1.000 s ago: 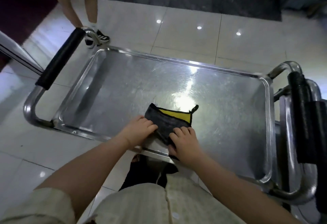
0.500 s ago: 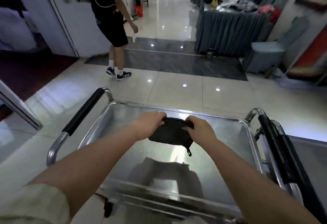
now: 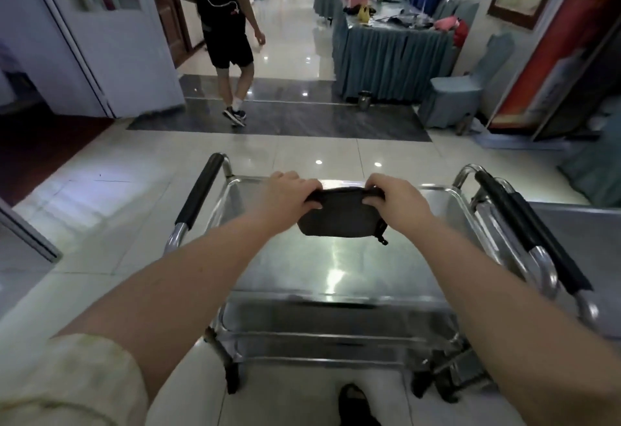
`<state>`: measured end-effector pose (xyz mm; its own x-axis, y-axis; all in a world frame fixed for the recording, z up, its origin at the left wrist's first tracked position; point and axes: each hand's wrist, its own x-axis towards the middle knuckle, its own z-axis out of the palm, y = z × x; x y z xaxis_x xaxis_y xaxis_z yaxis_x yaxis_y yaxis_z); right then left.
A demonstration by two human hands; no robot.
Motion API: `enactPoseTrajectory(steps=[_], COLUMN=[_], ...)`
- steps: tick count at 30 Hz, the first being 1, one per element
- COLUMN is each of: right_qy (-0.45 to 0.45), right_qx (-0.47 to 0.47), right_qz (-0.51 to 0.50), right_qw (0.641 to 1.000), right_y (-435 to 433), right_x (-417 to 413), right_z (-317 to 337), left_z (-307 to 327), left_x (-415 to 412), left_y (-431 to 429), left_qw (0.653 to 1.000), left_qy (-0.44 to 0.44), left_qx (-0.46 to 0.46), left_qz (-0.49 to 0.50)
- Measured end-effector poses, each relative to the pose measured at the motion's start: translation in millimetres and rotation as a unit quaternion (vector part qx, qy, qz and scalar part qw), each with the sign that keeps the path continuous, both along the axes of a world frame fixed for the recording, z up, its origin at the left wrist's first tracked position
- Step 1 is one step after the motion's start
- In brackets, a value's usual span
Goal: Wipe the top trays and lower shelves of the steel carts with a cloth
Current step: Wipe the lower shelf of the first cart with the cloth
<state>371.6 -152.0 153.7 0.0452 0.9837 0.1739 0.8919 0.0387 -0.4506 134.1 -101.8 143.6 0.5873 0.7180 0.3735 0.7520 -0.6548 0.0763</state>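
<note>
1. Lower shelf [image 3: 336,326]: visible under the near rim of the cart [image 3: 215,335]. No hand or cloth is on it. Judged not yet wiped.

2. Top tray [image 3: 336,271]: bare steel, reflecting overhead light.

3. Cloth [image 3: 339,219]: folded into a dark pad and held over the far half of the top tray. It hangs from its upper edge and appears clear of the steel.

4. Left hand [image 3: 289,195]: fingers curled over the cloth's upper left corner, grasping it. Right hand [image 3: 396,197]: grasping the upper right corner in the same way.

5. Change: one second ago the cloth lay flat on the tray by the near rim, its yellow inner face showing, with both hands pressing on it. Half a second ago it was already lifted. Now the yellow face is hidden and the pad is farther out over the tray. Folding is judged complete. The next step is likely to set the pad down near the far rim and begin a wiping stroke.

6. Second cart [image 3: 578,240]: stands just beside the first, on the right.

7. Background: the view has tilted up since the earliest frame, bringing a skirted table [image 3: 386,62] into sight. A person [image 3: 228,32], then near the left handle [image 3: 200,193], is now well apart from it.
</note>
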Motion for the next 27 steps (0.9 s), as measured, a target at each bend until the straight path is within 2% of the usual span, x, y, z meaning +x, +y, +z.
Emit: enactPoseTrajectory(steps=[10, 17, 21, 24, 27], right_qy=[-0.022, -0.052, -0.027, -0.022, -0.03], right_qx=[-0.07, -0.112, -0.161, -0.21, -0.23], right_qz=[0.004, 0.035, 0.023, 0.014, 0.004], right_qw=[0.997, 0.992, 0.986, 0.977, 0.973], right_y=[-100, -166, -187, -195, -192], right_x=[-27, -14, 4, 22, 41], right_z=[-85, -169, -233, -284, -336], left_z=[-88, -168, -229, -279, -332], left_x=[-25, -18, 4, 23, 53], left_y=[-95, -143, -170, -182, -176], left_qw=[0.996, 0.986, 0.979, 0.965, 0.954], left_qy=[0.018, 0.072, 0.075, 0.096, 0.132], left_qx=[-0.077, -0.104, -0.166, -0.236, -0.267], left_qz=[-0.037, -0.104, -0.092, -0.067, -0.031])
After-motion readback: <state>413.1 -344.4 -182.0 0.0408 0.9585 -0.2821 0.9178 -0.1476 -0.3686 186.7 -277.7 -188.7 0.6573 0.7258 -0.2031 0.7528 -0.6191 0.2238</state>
